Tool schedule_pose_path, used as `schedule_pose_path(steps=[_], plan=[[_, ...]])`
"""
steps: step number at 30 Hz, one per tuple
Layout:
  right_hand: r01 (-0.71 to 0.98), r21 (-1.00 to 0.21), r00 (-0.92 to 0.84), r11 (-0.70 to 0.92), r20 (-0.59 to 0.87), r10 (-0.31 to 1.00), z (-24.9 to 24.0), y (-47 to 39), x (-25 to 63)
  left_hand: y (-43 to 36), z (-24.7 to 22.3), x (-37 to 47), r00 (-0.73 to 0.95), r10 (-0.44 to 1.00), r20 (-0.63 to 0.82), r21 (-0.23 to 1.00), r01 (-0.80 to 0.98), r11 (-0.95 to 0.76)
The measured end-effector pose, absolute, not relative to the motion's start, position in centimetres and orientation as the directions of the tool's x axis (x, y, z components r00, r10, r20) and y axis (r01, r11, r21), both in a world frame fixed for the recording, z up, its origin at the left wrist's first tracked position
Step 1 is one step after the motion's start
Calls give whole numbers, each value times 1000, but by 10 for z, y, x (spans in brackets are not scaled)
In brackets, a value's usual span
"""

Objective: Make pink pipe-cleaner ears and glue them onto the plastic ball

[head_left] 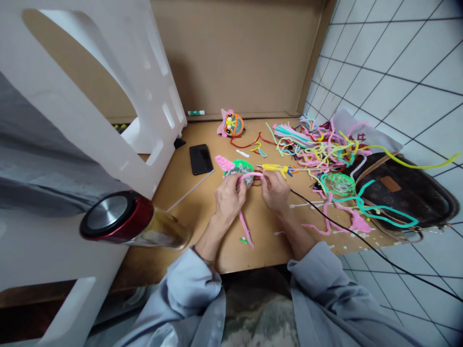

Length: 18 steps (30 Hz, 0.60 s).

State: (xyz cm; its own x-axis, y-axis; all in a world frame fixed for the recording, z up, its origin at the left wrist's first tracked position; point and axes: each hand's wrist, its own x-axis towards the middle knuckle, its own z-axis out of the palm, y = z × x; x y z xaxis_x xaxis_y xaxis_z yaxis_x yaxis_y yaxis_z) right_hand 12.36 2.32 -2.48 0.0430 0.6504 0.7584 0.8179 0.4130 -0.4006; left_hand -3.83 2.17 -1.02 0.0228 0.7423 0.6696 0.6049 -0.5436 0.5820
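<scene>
A pink pipe cleaner (246, 230) runs between my hands, its free end hanging down to the table. My left hand (230, 195) pinches it with closed fingers, and my right hand (275, 190) grips its other part. Just behind my fingers lies a round piece with a green rim (243, 165), partly hidden by my left hand. A pink fuzzy shape (224, 163) sticks out at its upper left. The yellow glue gun (274, 167) rests right behind my right hand, its black cord leading off to the right.
A black phone (201, 159) lies on the left, near a thermos bottle (135, 219) with a red lid. A finished-looking round figure (231, 124) stands at the back. Tangled pipe cleaners (311, 142) and a brown bag (408, 188) crowd the right. A white panel (152, 111) borders the left.
</scene>
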Motion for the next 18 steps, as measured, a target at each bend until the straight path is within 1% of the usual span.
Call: schedule_pose_path(steps=[3, 6, 11, 18], plan=[[797, -420, 43, 435, 757, 651, -24, 23, 121, 22, -8, -39, 7, 736, 677, 596, 582, -554], [806, -405, 35, 433, 761, 648, -25, 22, 119, 21, -6, -39, 9, 708, 706, 582, 561, -588], [839, -377, 44, 392, 766, 641, -28, 23, 117, 21, -8, -37, 31, 695, 718, 547, 592, -592], [823, -380, 45, 423, 786, 617, -29, 24, 117, 25, -15, -39, 45, 700, 713, 537, 606, -586]])
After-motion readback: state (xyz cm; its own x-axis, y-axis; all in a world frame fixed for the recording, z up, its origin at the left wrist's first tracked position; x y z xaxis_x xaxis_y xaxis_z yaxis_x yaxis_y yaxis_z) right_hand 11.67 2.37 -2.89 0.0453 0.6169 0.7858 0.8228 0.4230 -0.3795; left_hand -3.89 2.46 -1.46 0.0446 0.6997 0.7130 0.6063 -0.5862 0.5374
